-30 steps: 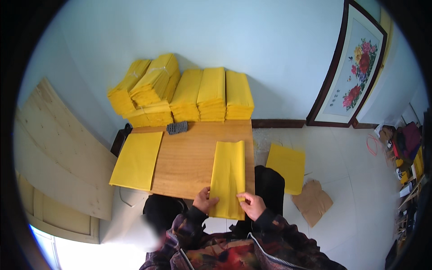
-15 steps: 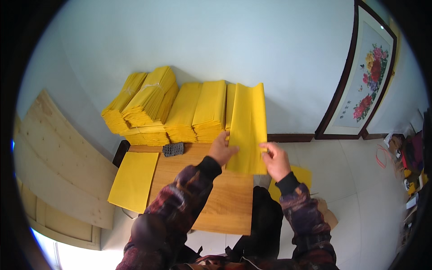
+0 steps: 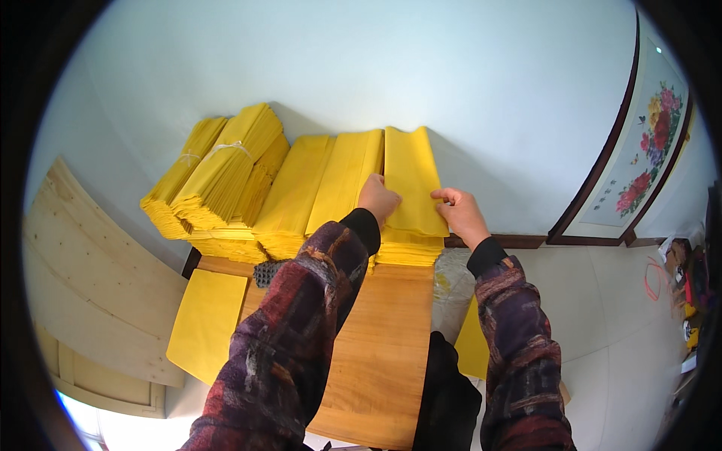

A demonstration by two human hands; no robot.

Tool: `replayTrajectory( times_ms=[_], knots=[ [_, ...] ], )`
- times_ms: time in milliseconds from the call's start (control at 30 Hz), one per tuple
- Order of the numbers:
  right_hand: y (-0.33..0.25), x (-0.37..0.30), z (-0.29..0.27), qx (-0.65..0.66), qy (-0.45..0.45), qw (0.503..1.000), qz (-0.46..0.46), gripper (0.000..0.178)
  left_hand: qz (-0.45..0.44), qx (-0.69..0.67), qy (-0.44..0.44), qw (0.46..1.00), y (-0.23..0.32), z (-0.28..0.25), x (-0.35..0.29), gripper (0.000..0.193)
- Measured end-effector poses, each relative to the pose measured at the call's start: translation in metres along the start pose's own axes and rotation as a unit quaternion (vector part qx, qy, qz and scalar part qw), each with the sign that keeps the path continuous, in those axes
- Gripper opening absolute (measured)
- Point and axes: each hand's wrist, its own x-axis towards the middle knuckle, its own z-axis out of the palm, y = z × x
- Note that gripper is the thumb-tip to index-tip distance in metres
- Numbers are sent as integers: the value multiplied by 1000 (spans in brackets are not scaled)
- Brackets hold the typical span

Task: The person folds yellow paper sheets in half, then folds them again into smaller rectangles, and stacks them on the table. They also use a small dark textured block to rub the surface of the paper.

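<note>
Over the right-hand stack (image 3: 406,250) lies a folded yellow paper sheet (image 3: 412,177), its far end by the wall. My left hand (image 3: 378,199) is closed on the sheet's left edge, fingers partly hidden. Thumb and forefinger of my right hand (image 3: 460,216) pinch the opposite edge. Just left of my left hand are more stacks of folded yellow paper (image 3: 342,173). Tied bundles of the same paper (image 3: 226,165) are piled at the far left.
The wooden table (image 3: 376,338) holds a dark textured block (image 3: 267,272) and a flat yellow sheet (image 3: 207,319) at its left. Plywood boards (image 3: 98,278) lean on the left. A plastic-wrapped bundle (image 3: 453,289) stands right of the table; a framed flower picture (image 3: 639,150) is farther right.
Both hands have carried the folded yellow paper sheet away from me, down onto the right-hand stack. It was held up in front of that stack before. The view has shifted a little.
</note>
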Motion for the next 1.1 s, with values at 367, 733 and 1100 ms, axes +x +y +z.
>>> replayTrajectory(
  times_ms=[367, 733, 1100],
  knots=[
    [0, -13, 6, -69, 18, 997, -6, 25, 58, 130, 39, 989, -9, 2, -7, 37],
    [9, -11, 11, -94, 25, 995, -10, 23, 145, 520, -2, 842, 35, 2, -40, 16],
    [11, -17, 17, -93, 55, 994, -21, 25, 177, 606, -69, 772, -4, 7, -13, 52]
  ],
)
